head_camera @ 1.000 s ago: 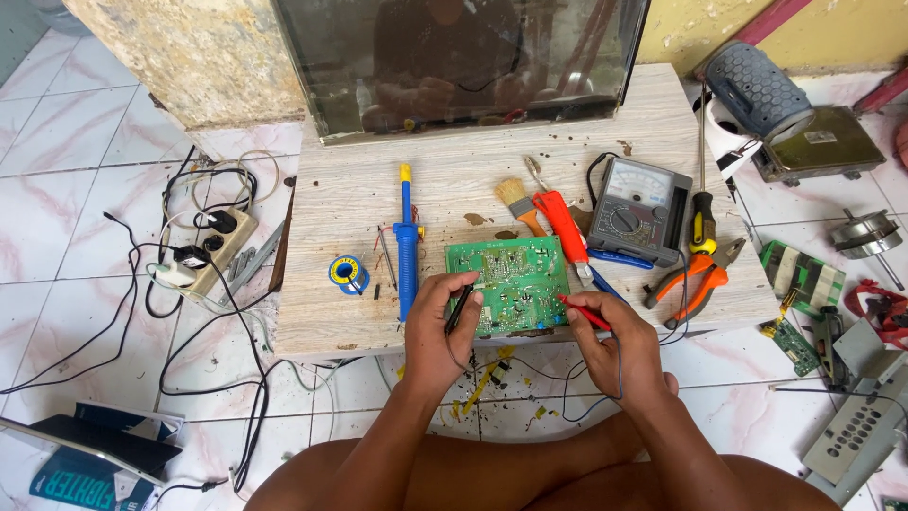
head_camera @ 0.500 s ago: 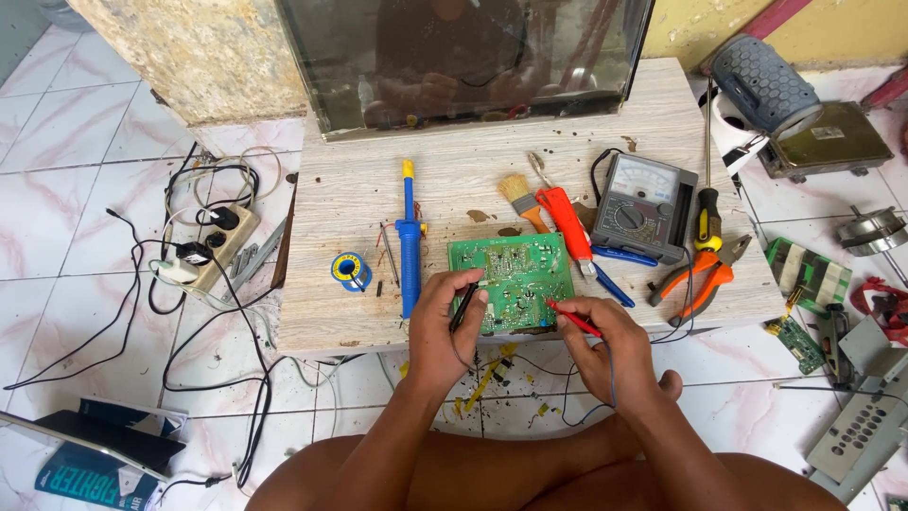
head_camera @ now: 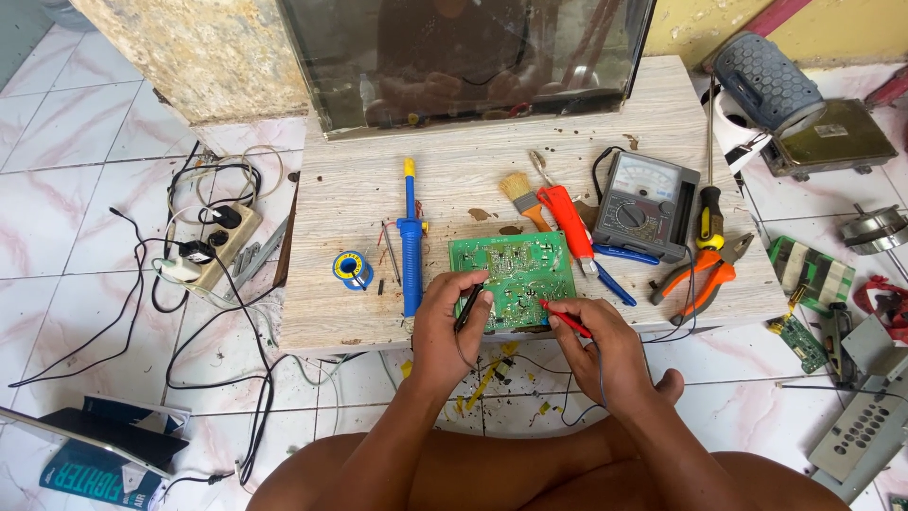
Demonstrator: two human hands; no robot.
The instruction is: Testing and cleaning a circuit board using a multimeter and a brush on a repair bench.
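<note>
A green circuit board (head_camera: 515,277) lies near the front edge of a low wooden table (head_camera: 454,189). My left hand (head_camera: 445,326) holds a black test probe (head_camera: 468,308) against the board's left side. My right hand (head_camera: 596,341) grips a red test probe (head_camera: 566,322), its tip touching the board's lower right part. Thin leads run from both probes down under the table edge. A grey analogue multimeter (head_camera: 645,203) sits behind the board to the right.
A blue soldering tool (head_camera: 410,241) and a solder spool (head_camera: 352,268) lie left of the board. A brush (head_camera: 522,197), a red-handled tool (head_camera: 567,220), a screwdriver (head_camera: 709,213) and orange pliers (head_camera: 698,282) lie right. A power strip (head_camera: 213,244) with cables is on the tiled floor.
Both hands keep their probes on the board, with only small shifts of the tips. The view has moved slightly.
</note>
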